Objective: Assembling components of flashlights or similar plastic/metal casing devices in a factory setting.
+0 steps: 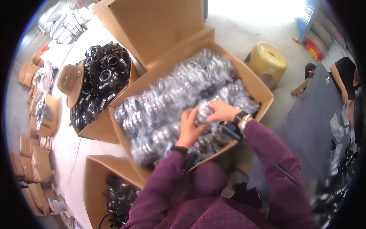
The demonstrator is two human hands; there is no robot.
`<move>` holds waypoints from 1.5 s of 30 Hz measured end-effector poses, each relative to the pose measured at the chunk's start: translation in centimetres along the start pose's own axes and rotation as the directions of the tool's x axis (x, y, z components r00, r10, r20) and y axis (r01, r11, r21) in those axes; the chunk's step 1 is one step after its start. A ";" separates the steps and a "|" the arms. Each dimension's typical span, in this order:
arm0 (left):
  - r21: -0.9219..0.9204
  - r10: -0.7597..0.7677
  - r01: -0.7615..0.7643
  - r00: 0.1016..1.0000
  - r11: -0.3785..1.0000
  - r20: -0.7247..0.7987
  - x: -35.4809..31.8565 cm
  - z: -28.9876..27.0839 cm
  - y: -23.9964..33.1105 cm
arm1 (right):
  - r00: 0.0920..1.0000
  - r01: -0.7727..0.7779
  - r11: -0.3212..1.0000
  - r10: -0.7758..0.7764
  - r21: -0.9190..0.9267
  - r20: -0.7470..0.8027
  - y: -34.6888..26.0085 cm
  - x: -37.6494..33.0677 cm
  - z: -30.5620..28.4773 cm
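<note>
Fingers point(192, 114) of both hands closed around one clear bagged metal ring point(204, 110) above the full carton point(263, 91).
Near lies an open box of black parts point(95, 179); farther left another point(101, 80), farther right a yellow stool point(268, 61) on bare floor point(236, 23).

Bagged rings point(179, 95) fill the middle carton point(263, 91); stool point(268, 61) behind it.

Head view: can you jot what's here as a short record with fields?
Left hand: on a clear bag of metal rings
Right hand: gripping the same bag
Big box: cardboard, open, full of bagged rings
Second box: loose black rings, brown hat on its edge
Third box: dark rings, lower left
Stool: yellow, on the floor
Other person: at a dark table
</note>
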State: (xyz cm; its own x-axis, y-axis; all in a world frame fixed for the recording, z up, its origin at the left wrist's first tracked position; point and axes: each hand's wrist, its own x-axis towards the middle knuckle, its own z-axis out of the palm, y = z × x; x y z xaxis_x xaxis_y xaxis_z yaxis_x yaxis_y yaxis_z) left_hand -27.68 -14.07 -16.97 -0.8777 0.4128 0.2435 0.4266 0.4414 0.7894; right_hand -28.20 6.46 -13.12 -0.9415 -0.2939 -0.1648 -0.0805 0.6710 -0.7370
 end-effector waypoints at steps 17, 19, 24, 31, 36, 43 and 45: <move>0.546 0.055 -0.139 0.984 0.826 0.167 0.7 -3.8 -1.8 | 0.996 -0.071 0.985 0.078 0.160 -0.041 2.5 4.4 7.2; 0.606 0.081 -0.166 0.983 0.778 0.165 0.8 -4.2 -0.7 | 0.993 -0.106 0.988 0.111 0.115 -0.039 2.7 4.9 7.9; 0.658 0.011 -0.133 0.982 0.742 0.186 1.2 -4.2 -0.5 | 0.979 -0.175 0.975 0.187 0.137 -0.080 0.8 4.4 6.2; 0.591 0.158 -0.233 0.972 0.772 0.176 0.7 -3.4 -3.7 | 0.986 0.012 0.998 -0.023 -0.066 -0.162 -0.4 3.7 5.8; 0.613 0.033 -0.161 0.976 0.774 0.215 0.9 -4.7 -3.9 | 0.988 -0.108 0.967 0.077 -0.232 -0.136 -5.3 0.4 0.3; 0.657 -0.198 -0.119 0.901 0.745 0.387 1.3 -6.0 2.2 | 0.897 -0.250 0.929 0.117 -0.271 -0.427 -6.1 -20.2 -14.5; 0.708 -0.212 -0.131 0.903 0.694 0.374 1.1 -5.9 3.1 | 0.785 -0.465 0.822 0.211 -0.329 -0.582 -3.5 -27.8 -16.9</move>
State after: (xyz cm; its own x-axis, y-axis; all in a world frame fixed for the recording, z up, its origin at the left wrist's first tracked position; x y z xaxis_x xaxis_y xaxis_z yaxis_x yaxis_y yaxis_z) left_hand -28.63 -16.99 -10.92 -0.8010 0.5773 -0.1582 0.5654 0.8165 0.1170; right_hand -7.27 23.80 5.15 -0.9467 0.3072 0.0968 0.2640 0.9123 -0.3130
